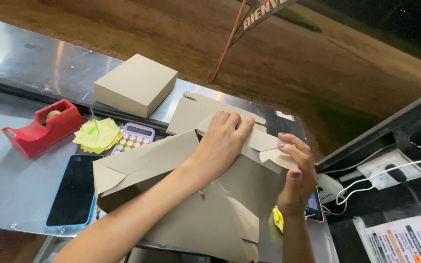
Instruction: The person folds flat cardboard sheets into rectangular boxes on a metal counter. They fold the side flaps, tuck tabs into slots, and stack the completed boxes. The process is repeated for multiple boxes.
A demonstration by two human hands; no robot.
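The box (171, 195) is plain brown cardboard, half folded, lying on the metal surface (10, 185) near its front edge, towards the right end. Its left part already stands as a low wall with a diagonal crease, tilted up from the surface. The lower right part lies flat, with angled flaps and cut slots reaching past the front edge. The upper right flap (264, 146) is lighter and bent over, with a rounded tab at its end. The left hand (222, 141) presses flat on the top of the box beside that flap. The right hand (296, 175) pinches the flap's tab at the right end, fingers curled over it.
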